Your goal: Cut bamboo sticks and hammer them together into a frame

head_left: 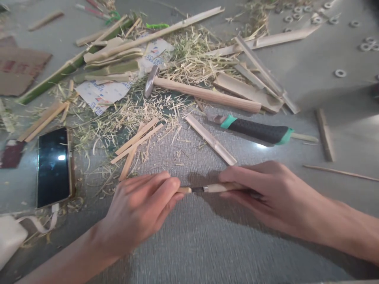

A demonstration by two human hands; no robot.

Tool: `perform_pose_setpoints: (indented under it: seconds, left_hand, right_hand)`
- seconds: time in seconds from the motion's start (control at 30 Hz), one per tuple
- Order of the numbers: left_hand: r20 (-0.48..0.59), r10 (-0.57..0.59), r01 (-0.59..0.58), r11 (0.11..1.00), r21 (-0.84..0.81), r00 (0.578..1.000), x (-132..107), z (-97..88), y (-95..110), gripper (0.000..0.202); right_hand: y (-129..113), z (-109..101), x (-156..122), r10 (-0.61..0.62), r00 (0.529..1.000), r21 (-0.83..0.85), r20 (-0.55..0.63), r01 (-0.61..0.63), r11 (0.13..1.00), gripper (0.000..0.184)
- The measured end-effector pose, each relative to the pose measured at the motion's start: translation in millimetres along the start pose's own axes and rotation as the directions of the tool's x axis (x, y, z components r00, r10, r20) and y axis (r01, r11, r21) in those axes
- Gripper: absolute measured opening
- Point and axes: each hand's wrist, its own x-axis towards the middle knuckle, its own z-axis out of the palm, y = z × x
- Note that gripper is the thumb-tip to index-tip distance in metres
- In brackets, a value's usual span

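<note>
My left hand point(142, 201) is closed around a thin, light wooden or bamboo piece point(186, 190), of which only the tip shows past the fingers. In my right hand point(272, 193) is a small carving tool point(215, 187) with a pale wooden handle, a shiny ferrule and a dark narrow shaft. That shaft points left and meets the end of the piece; whether it goes inside, I cannot tell. A split bamboo strip point(211, 140) lies just beyond my fingers. Farther off rests a black and green handled knife point(254, 130).
A hammer point(204, 92) lies across shavings point(195, 63) and bamboo strips point(136, 142). At the left are a phone point(55, 167) with a white cable, a white block point(10, 238) and cardboard point(23, 69). Several metal rings point(340, 73) are scattered at the upper right.
</note>
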Motion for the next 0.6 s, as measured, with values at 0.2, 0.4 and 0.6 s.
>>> perform_pose_setpoints:
  seconds: [0.2, 0.4, 0.6]
  left_hand:
    - [0.105, -0.122, 0.136, 0.982, -0.13, 0.987, 1.7, -1.6, -2.9, 0.011]
    - [0.119, -0.15, 0.165, 0.977, -0.133, 0.982, 1.5, -1.5, -1.3, 0.012]
    - [0.109, -0.142, 0.154, 0.982, -0.109, 0.984, 0.7, -0.4, -0.8, 0.014]
  right_hand:
    - [-6.3, 0.2, 0.9, 0.018, 0.999, -0.084, -0.048, -0.022, 0.996, 0.018]
    - [-12.4, 2.6, -0.7, -0.015, 0.994, -0.192, -0.107, -0.006, 0.981, 0.022]
    - [-13.6, 6.4, -3.3, -0.004, 0.991, -0.222, -0.136, -0.027, 0.975, 0.023]
